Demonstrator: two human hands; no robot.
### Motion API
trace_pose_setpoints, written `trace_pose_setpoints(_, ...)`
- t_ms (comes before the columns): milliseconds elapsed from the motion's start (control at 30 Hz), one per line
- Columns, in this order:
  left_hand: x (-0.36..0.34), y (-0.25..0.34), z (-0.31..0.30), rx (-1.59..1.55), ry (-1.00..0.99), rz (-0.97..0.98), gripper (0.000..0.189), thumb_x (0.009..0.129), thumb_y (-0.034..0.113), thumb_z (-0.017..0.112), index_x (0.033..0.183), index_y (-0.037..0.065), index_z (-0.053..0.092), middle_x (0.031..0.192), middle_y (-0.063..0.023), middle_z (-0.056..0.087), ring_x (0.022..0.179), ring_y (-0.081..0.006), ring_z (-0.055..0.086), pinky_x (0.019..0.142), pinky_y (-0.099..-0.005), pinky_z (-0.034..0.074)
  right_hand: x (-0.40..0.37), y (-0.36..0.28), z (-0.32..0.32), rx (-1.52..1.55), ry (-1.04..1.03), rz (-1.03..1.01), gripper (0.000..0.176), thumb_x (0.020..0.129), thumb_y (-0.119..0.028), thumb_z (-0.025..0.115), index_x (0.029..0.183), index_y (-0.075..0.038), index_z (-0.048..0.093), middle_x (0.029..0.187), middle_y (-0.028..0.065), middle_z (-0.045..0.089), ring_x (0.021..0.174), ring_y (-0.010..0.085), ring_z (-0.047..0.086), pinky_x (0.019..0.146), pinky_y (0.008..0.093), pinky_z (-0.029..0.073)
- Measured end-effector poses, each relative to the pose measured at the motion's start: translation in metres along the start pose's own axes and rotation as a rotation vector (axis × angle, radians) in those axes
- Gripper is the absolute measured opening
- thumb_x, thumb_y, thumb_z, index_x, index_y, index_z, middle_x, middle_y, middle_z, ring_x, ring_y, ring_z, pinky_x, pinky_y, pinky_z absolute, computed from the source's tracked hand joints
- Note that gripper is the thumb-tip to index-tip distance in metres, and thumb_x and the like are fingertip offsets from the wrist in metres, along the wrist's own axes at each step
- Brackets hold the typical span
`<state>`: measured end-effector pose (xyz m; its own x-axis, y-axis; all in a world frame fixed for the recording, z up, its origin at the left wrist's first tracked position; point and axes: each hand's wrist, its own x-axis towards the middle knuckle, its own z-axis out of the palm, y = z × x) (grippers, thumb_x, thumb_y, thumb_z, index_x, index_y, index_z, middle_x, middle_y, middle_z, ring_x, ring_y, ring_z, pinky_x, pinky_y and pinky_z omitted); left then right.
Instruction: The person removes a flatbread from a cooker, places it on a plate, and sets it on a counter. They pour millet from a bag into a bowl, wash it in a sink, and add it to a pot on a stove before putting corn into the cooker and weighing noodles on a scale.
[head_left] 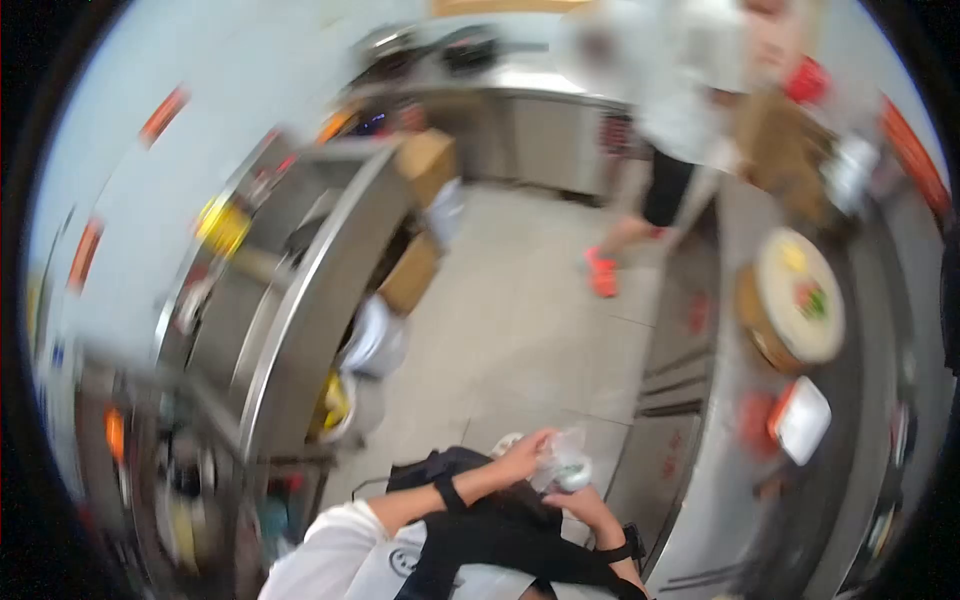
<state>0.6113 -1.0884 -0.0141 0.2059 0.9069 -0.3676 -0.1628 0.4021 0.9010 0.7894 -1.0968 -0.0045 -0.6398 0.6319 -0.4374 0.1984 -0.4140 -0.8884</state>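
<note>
A clear, crinkled plastic bag point(566, 452) is held between my two hands at the bottom centre, with a small whitish item point(573, 477) in or behind it. My left hand point(527, 455) has its fingers closed on the upper left part of the bag. Below and to the right, my right hand point(583, 504) holds the lower side around the whitish item. The frame is blurred, so the item's exact kind cannot be made out.
A steel counter point(690, 520) on the right bears a round board point(828, 285) with food and a white tray point(803, 422). Steel sinks point(235, 330) stand left, boxes point(410, 275) beneath. Another person point(680, 110) stands at the back right. Tiled floor point(520, 300) lies between.
</note>
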Motion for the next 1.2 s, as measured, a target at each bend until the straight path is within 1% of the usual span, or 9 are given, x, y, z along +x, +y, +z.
trace_pose_setpoints(67, -0.028, -0.014, -0.017, 0.255, 0.169, 0.117, 0.037, 0.077, 0.007, 0.055, 0.112, 0.003, 0.046, 0.102, -0.0109, 0.055, 0.094, -0.0168, 0.054, 0.078, -0.0312, 0.045, 0.014, 0.019, 0.013, 0.134, -0.124, 0.011, 0.043, 0.078, -0.016, 0.060, 0.115, -0.004, 0.043, 0.105, 0.0087, 0.052, 0.096, 0.0186, 0.053, 0.077, 0.0356, 0.047)
trace_pose_setpoints(133, -0.046, -0.040, -0.037, 0.246, 0.226, -0.122, 0.038, 0.078, 0.008, 0.053, 0.114, 0.000, 0.042, 0.107, -0.0131, 0.052, 0.101, -0.0196, 0.050, 0.086, -0.0338, 0.042, 0.029, 0.016, 0.040, 0.318, -0.112, 0.037, 0.042, 0.081, -0.018, 0.056, 0.116, -0.002, 0.040, 0.106, 0.0086, 0.050, 0.096, 0.0187, 0.051, 0.077, 0.0336, 0.046)
trace_pose_setpoints(367, -0.228, -0.034, -0.103, -0.433, 0.731, -0.034, 0.037, 0.078, 0.014, 0.054, 0.111, 0.001, 0.044, 0.109, -0.0138, 0.051, 0.097, -0.0224, 0.051, 0.083, -0.0362, 0.043, 0.081, -0.003, 0.187, 0.110, -0.395, 0.105, 0.035, 0.085, -0.014, 0.049, 0.116, 0.001, 0.041, 0.107, 0.0097, 0.050, 0.094, 0.0187, 0.052, 0.082, 0.0330, 0.042)
trace_pose_setpoints(433, -0.292, -0.085, -0.122, 0.346, 1.328, -0.146, 0.033, 0.081, 0.017, 0.052, 0.110, 0.002, 0.046, 0.108, -0.0123, 0.051, 0.094, -0.0193, 0.051, 0.083, -0.0318, 0.042, 0.094, 0.006, 0.254, -0.054, -0.498, 0.085, 0.033, 0.085, -0.014, 0.047, 0.114, 0.001, 0.043, 0.105, 0.0088, 0.052, 0.094, 0.0175, 0.052, 0.082, 0.0328, 0.042)
trace_pose_setpoints(533, -0.414, -0.135, -0.145, -0.265, 1.395, 0.149, 0.026, 0.083, 0.015, 0.051, 0.107, 0.004, 0.050, 0.102, -0.0093, 0.053, 0.092, -0.0178, 0.051, 0.082, -0.0283, 0.040, 0.099, 0.013, 0.392, -0.254, -0.697, 0.057, 0.033, 0.083, -0.013, 0.043, 0.113, 0.000, 0.046, 0.102, 0.0056, 0.053, 0.092, 0.0134, 0.051, 0.079, 0.0298, 0.043)
trace_pose_setpoints(667, -0.524, -0.207, -0.128, -0.590, 1.661, 0.209, 0.020, 0.085, 0.014, 0.049, 0.103, 0.005, 0.052, 0.096, -0.0062, 0.055, 0.090, -0.0152, 0.052, 0.080, -0.0270, 0.040, 0.072, 0.042, 0.593, -0.311, -1.177, 0.148, 0.049, 0.070, -0.004, 0.040, 0.119, -0.006, 0.043, 0.094, -0.0004, 0.049, 0.087, 0.0112, 0.049, 0.076, 0.0259, 0.042)
trace_pose_setpoints(867, -0.584, -0.271, -0.097, -1.282, 1.910, 0.401, 0.015, 0.086, 0.009, 0.045, 0.099, 0.005, 0.052, 0.094, -0.0051, 0.057, 0.085, -0.0112, 0.052, 0.072, -0.0234, 0.041, 0.021, 0.169, 0.835, -0.703, -1.713, 0.033, 0.053, 0.065, 0.001, 0.042, 0.117, -0.009, 0.046, 0.095, -0.0010, 0.050, 0.083, 0.0106, 0.048, 0.070, 0.0229, 0.041)
trace_pose_setpoints(1067, -0.590, -0.304, -0.103, -1.534, 1.950, 0.282, 0.017, 0.087, 0.008, 0.042, 0.099, 0.005, 0.052, 0.094, -0.0052, 0.058, 0.084, -0.0124, 0.054, 0.074, -0.0274, 0.043, 0.109, 0.380, 1.007, -0.593, -1.344, 0.466, 0.049, 0.065, 0.005, 0.043, 0.111, -0.011, 0.047, 0.096, 0.0031, 0.053, 0.082, 0.0154, 0.052, 0.068, 0.0247, 0.044)
trace_pose_setpoints(1200, -0.557, -0.348, -0.132, -1.763, 2.093, 0.164, 0.017, 0.087, 0.007, 0.041, 0.099, 0.005, 0.052, 0.095, -0.0071, 0.058, 0.086, -0.0150, 0.055, 0.075, -0.0277, 0.044, 0.179, 0.495, 1.096, -0.410, -1.358, 0.572, 0.044, 0.068, 0.002, 0.043, 0.110, -0.007, 0.050, 0.099, 0.0056, 0.056, 0.091, 0.0201, 0.056, 0.077, 0.0346, 0.048)
